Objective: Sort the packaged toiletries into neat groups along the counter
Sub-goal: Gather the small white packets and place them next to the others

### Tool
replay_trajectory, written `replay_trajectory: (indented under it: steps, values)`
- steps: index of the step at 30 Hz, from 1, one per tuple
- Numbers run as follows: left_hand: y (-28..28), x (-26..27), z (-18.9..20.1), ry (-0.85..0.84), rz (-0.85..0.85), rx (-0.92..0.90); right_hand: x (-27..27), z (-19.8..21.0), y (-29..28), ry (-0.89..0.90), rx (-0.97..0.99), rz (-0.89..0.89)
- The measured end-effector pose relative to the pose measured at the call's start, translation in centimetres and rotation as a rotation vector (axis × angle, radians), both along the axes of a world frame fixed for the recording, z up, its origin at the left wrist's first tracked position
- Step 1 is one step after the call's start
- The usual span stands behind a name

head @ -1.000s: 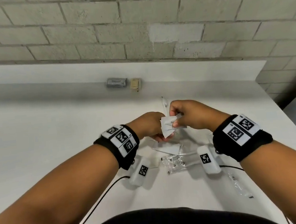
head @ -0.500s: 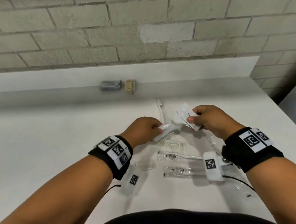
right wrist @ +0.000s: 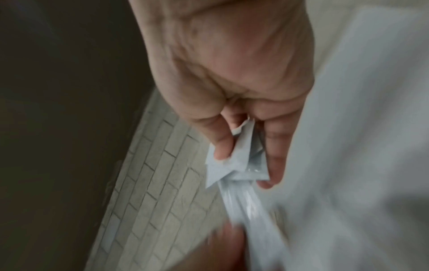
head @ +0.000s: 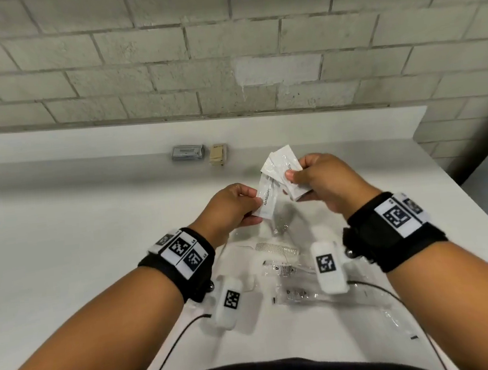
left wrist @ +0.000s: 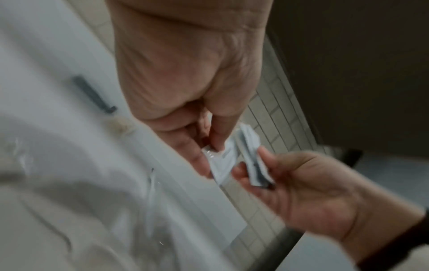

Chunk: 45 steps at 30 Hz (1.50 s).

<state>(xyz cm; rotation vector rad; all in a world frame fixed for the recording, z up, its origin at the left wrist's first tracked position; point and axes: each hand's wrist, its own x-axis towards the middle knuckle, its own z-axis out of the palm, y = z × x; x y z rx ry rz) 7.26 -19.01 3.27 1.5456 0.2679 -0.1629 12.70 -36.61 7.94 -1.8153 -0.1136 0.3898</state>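
Observation:
My left hand (head: 239,206) pinches one white toothpaste sachet (head: 266,200) by its lower end, above the counter (head: 62,249). My right hand (head: 318,183) grips a small fanned stack of white sachets (head: 283,165), just right of and above the left one. The two sets of sachets overlap at their top. The left wrist view shows the left thumb and fingers pinching the sachet (left wrist: 220,165), with the right hand's stack (left wrist: 255,165) beside it. In the blurred right wrist view the stack (right wrist: 234,159) sits between thumb and fingers. Below the hands lie clear-wrapped items: a comb (head: 276,247) and toothbrush packs (head: 290,296).
A grey box (head: 188,152) and a tan box (head: 218,154) stand side by side at the back of the counter against its raised ledge. A brick wall (head: 222,51) rises behind. The counter's right edge (head: 480,214) drops to the floor. Another clear wrapper (head: 398,322) lies at the near right.
Both hands rose off the counter. The left hand lifted a single toothpaste sachet and brought it up against the stack in the right hand, which moved up and left.

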Motion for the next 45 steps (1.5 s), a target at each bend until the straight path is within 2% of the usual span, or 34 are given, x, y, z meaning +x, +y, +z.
replay_trajectory:
  steps: [2,4,7,11,13,15,17,18,21,23,26,29,35,38,40,42,44,45]
  values:
    - [-0.5,-0.2,-0.3,-0.031,0.032,-0.157,-1.0,-1.4,1.3,0.123,0.121,-0.039]
    - [-1.0,-0.6,-0.5,-0.037,0.000,-0.210,-2.1,-2.5,2.2,0.184,0.158,-0.036]
    - [-1.0,-1.1,-0.9,-0.003,-0.002,-0.260,-2.5,-3.3,2.4,0.176,0.200,-0.034]
    - [-1.7,-1.1,-0.3,0.047,-0.014,-0.438,-3.3,-3.2,3.3,0.147,0.217,0.043]
    - [-2.6,-1.1,0.4,0.066,0.073,-0.520,-3.9,-3.3,4.2,0.021,0.002,0.134]
    - [-2.9,-1.1,0.8,0.085,0.194,-0.562,-3.9,-3.4,4.4,-0.219,-0.322,0.201]
    - [-2.5,-1.0,0.6,0.062,0.207,-0.560,-3.7,-2.7,3.4,-0.396,-0.490,0.197]
    - [-2.3,-1.0,0.5,0.069,0.188,-0.525,-3.6,-2.2,2.7,-0.455,-0.504,0.243]
    - [-2.1,-1.4,0.7,0.126,0.030,-0.346,-3.7,-0.5,1.6,-0.527,-0.549,0.559]
    - [-2.6,-1.8,1.1,0.129,-0.097,-0.223,-3.7,-0.6,1.8,-0.611,-0.646,0.684]
    - [-3.2,-2.1,1.2,0.104,-0.129,-0.209,-3.5,-1.3,1.9,-0.648,-0.611,0.639]
    - [-3.3,-2.2,1.2,0.080,-0.112,-0.275,-3.7,-1.7,1.6,-0.558,-0.526,0.622]
    - [-3.3,-2.2,1.0,0.106,-0.023,-0.389,-3.7,-2.3,2.1,-0.605,-0.572,0.577]
    - [-3.2,-1.8,0.8,0.136,0.117,-0.571,-3.5,-2.7,2.4,-0.466,-0.432,0.588]
    - [-2.6,-1.2,0.6,0.018,0.267,-0.647,-3.2,-2.9,2.8,-0.239,-0.217,0.396]
    - [-1.7,-0.7,0.4,-0.119,0.352,-0.568,-2.6,-3.0,3.2,0.103,-0.006,0.240]
    - [-1.2,-0.7,0.1,-0.184,0.347,-0.456,-2.4,-3.4,3.9,0.462,0.220,0.271]
    - [-1.1,-0.8,-0.1,-0.195,0.328,-0.419,-2.4,-3.7,4.5,0.555,0.285,0.285]
